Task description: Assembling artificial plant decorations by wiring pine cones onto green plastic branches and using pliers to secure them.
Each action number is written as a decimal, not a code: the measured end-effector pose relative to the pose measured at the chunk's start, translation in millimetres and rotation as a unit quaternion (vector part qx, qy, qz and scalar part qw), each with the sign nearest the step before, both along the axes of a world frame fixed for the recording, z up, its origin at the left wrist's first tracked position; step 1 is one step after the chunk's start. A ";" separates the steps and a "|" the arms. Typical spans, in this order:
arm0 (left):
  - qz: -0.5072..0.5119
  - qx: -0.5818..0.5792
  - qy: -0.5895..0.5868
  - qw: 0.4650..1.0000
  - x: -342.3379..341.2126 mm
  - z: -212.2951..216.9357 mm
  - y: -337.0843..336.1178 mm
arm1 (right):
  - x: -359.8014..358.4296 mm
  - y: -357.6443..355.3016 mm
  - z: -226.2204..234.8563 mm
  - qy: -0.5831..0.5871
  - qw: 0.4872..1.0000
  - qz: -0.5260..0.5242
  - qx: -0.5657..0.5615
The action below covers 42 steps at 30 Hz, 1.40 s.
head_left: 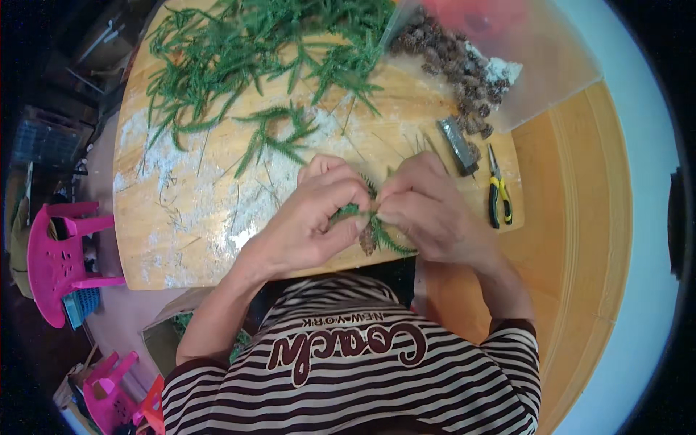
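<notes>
Close to the table's front edge, my two hands meet over a green artificial pine sprig. My left hand is closed, thumb and fingers pinching the sprig on its left side. Right beside it, my right hand pinches the same piece near its middle. A small brown pinecone hangs below the fingertips, against the sprig. The fingers hide where cone and greenery join, so I cannot tell how they are fixed together.
The wooden table carries white flakes and a loose green sprig. Behind lies a heap of green branches. Pinecones spill from a clear plastic bin. A dark wire bundle and yellow-black pliers lie right. Pink chairs stand left.
</notes>
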<state>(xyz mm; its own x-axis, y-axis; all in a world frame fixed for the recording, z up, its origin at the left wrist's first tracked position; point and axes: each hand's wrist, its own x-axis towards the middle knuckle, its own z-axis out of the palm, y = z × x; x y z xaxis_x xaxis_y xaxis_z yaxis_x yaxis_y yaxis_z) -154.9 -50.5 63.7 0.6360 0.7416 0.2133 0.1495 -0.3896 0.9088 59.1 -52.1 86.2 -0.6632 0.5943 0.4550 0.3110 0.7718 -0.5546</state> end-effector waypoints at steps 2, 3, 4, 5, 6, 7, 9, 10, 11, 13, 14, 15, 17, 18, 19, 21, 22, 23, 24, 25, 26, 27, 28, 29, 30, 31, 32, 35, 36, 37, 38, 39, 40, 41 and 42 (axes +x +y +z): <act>0.013 0.037 0.013 0.999 -1.0 -4.9 -1.4 | -2.6 1.6 3.6 -0.004 1.000 0.003 0.013; 0.012 0.023 0.015 1.000 -1.7 -5.9 -3.9 | -3.6 1.6 4.8 -0.007 1.000 0.004 0.018; 0.020 0.032 0.020 0.999 -2.4 -5.7 -6.1 | -4.2 0.8 5.5 -0.005 1.000 0.003 0.004; 0.027 0.045 0.024 0.998 -3.0 -4.3 -6.0 | -4.3 2.3 7.6 -0.010 1.000 0.012 0.010; 0.034 0.059 0.028 0.997 -3.6 -3.6 -7.3 | -4.4 3.1 9.2 -0.015 1.000 0.021 0.017; 0.033 0.052 0.029 0.998 -3.8 -4.1 -6.9 | -4.2 5.2 8.5 -0.020 0.999 0.031 0.027; 0.027 0.060 0.036 0.997 -4.3 -4.7 -7.1 | -5.0 6.7 5.8 -0.020 0.999 0.036 0.024; 0.023 0.068 0.039 0.997 -4.6 -4.9 -8.2 | -5.8 6.3 5.0 -0.022 0.998 0.042 0.029; 0.021 0.067 0.039 0.997 -4.8 -5.1 -9.6 | -6.4 5.9 4.6 -0.023 0.998 0.047 0.035; 0.021 0.073 0.038 0.996 -4.7 -4.7 -11.6 | -6.9 5.6 4.6 -0.027 0.998 0.053 0.038; 0.021 0.077 0.037 0.996 -4.5 -4.4 -12.0 | -7.0 5.7 5.0 -0.032 0.997 0.060 0.042; 0.020 0.077 0.038 0.996 -4.0 -4.8 -13.5 | -7.7 5.6 5.5 -0.036 0.996 0.068 0.046; 0.049 0.076 0.019 0.996 -1.3 -7.4 -17.2 | -8.7 6.0 8.2 -0.053 0.995 0.067 0.052; 0.064 0.075 0.010 0.995 -0.8 -7.9 -18.3 | -9.0 6.6 9.6 -0.071 0.994 0.066 0.056; 0.063 0.076 0.011 0.995 -1.0 -6.8 -18.7 | -9.2 7.3 9.9 -0.089 0.992 0.065 0.059; 0.071 0.101 0.041 0.991 -0.8 -2.7 -18.8 | -8.1 9.9 7.3 -0.086 0.992 0.061 0.074; 0.075 0.114 0.057 0.989 -0.5 -1.8 -19.0 | -7.4 11.5 5.1 -0.083 0.991 0.059 0.089; 0.073 0.113 0.057 0.989 1.3 -2.3 -19.7 | -7.0 11.8 2.9 -0.081 0.990 0.058 0.104; 0.104 0.156 0.071 0.980 5.1 -3.7 -20.7 | -6.8 10.6 -1.1 -0.080 0.990 0.056 0.102; 0.135 0.198 0.084 0.967 8.8 -5.5 -21.5 | -7.0 9.5 -7.0 -0.070 0.993 0.034 0.092; 0.166 0.240 0.097 0.951 11.2 -7.1 -22.3 | -7.9 8.5 -11.7 -0.060 0.995 0.012 0.081; 0.164 0.240 0.098 0.952 12.2 -8.6 -23.3 | -8.3 8.1 -14.1 -0.049 0.996 -0.010 0.071; 0.180 0.250 0.101 0.946 13.1 -10.3 -24.7 | -7.8 6.4 -14.5 -0.049 0.996 -0.011 0.070; 0.194 0.261 0.105 0.940 13.8 -11.5 -25.8 | -8.5 2.8 -12.3 -0.041 0.999 -0.031 -0.018; 0.209 0.271 0.108 0.934 14.7 -12.5 -25.8 | -8.6 -0.7 -10.1 -0.034 0.992 -0.050 -0.107; 0.206 0.271 0.107 0.934 14.7 -12.0 -24.7 | -8.3 -2.2 -7.9 -0.026 0.978 -0.069 -0.194; 0.198 0.256 0.103 0.941 12.3 -10.2 -24.1 | -7.2 -0.8 -3.5 -0.025 0.978 -0.068 -0.195; 0.179 0.228 0.093 0.953 4.0 -7.6 -21.7 | 2.4 3.9 15.0 -0.044 0.938 -0.057 -0.340; 0.159 0.173 0.062 0.970 1.2 -7.9 -20.4 | 4.0 3.9 14.8 -0.044 0.938 -0.057 -0.340; 0.139 0.118 0.031 0.983 -1.6 -8.3 -18.7 | 5.6 4.2 14.0 -0.037 0.969 -0.052 -0.239; 0.118 0.062 0.000 0.991 -3.5 -8.5 -16.9 | 6.8 4.8 13.2 -0.029 0.989 -0.047 -0.135; 0.117 0.062 0.001 0.991 -4.7 -8.4 -14.8 | 7.6 5.4 12.6 -0.021 0.998 -0.041 -0.030; 0.094 0.023 -0.027 0.995 -5.6 -8.4 -12.9 | 7.6 5.3 13.6 -0.021 0.998 -0.042 -0.030; 0.071 -0.016 -0.054 0.996 -6.2 -8.5 -11.1 | 6.8 5.7 16.5 -0.061 0.998 -0.013 -0.002; 0.049 -0.054 -0.081 0.994 -6.6 -8.7 -9.8 | 5.7 6.4 19.4 -0.101 0.994 0.016 0.028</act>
